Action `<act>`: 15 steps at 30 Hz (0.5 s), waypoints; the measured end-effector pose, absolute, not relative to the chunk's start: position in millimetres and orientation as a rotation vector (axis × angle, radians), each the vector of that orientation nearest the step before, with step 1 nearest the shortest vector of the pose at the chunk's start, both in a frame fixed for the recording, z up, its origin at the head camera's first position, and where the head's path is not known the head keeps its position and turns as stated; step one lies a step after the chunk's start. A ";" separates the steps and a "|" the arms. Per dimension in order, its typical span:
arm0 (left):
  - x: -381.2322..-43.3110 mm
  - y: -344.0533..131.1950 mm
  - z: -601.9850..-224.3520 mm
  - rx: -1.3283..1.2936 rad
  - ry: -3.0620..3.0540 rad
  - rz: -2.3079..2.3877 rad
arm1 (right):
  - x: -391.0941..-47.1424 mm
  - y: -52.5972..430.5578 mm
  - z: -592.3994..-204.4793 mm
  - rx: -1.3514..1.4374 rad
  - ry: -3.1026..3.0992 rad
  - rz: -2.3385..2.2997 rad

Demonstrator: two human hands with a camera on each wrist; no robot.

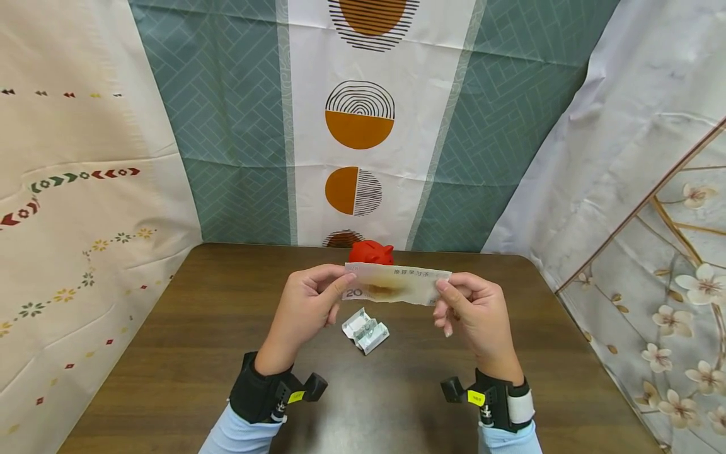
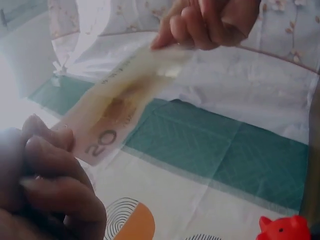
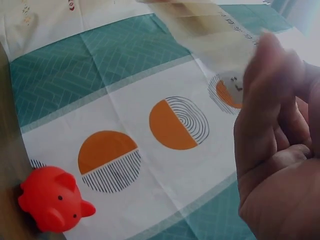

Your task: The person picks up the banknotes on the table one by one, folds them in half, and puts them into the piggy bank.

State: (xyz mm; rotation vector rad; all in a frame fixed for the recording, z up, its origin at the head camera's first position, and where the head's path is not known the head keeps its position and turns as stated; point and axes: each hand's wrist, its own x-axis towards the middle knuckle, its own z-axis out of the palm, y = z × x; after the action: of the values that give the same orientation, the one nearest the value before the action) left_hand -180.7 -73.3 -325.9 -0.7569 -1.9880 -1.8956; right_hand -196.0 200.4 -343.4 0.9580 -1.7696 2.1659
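Observation:
A 20 banknote (image 1: 397, 284) is stretched flat between both hands above the table. My left hand (image 1: 309, 309) pinches its left end between thumb and fingers. The opposite end is pinched by my right hand (image 1: 476, 312). In the left wrist view the banknote (image 2: 117, 107) runs up from the left hand (image 2: 55, 175) to the right hand (image 2: 215, 22). Below it on the table lies a folded, creased banknote (image 1: 365, 331). Behind the held note stands a red piggy bank (image 1: 371, 252), its lower part hidden in the head view; in the right wrist view the piggy bank (image 3: 52, 200) shows whole.
The brown wooden table (image 1: 187, 353) ends at a patterned cloth backdrop (image 1: 363, 151). Cream cloth (image 1: 68, 252) hangs at the left side and floral cloth (image 1: 652, 284) at the right. Each wrist wears a black strap (image 1: 255, 391) with a small camera.

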 end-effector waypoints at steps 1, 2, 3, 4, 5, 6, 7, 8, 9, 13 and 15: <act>-180.7 -73.2 -325.9 -0.766 -1.977 -1.930 | -197.4 200.6 -345.2 0.972 -1.741 2.197; -180.6 -72.8 -325.7 -0.777 -1.965 -1.964 | -198.7 200.5 -346.6 0.984 -1.714 2.223; -180.5 -72.4 -325.5 -0.787 -1.952 -1.992 | -199.8 200.4 -347.8 1.000 -1.688 2.243; -180.4 -71.9 -325.1 -0.800 -1.935 -2.020 | -200.8 200.1 -348.7 1.019 -1.664 2.256; -180.2 -71.4 -324.3 -0.816 -1.923 -2.037 | -201.8 199.8 -349.4 1.038 -1.635 2.267; -180.0 -70.9 -323.5 -0.832 -1.911 -2.044 | -202.7 199.4 -349.9 1.059 -1.612 2.267; -179.6 -70.6 -322.8 -0.847 -1.904 -2.045 | -203.6 198.9 -350.1 1.083 -1.588 2.265; -179.5 -70.5 -322.8 -0.864 -1.898 -2.035 | -204.0 198.3 -349.9 1.096 -1.570 2.257; -178.8 -70.4 -322.1 -0.877 -1.897 -2.012 | -204.3 197.8 -349.8 1.102 -1.555 2.247; -176.0 -70.4 -320.6 -0.850 -1.934 -1.859 | -203.0 196.7 -348.9 1.024 -1.552 2.189; -174.8 -69.9 -319.7 -0.809 -1.961 -1.793 | -201.3 197.1 -348.1 0.944 -1.602 2.137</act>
State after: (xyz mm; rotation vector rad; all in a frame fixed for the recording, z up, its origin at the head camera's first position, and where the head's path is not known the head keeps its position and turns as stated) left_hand -174.8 -69.9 -319.7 -0.8093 -1.9606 -1.7928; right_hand -201.3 197.1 -348.1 0.9438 -1.6024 2.1374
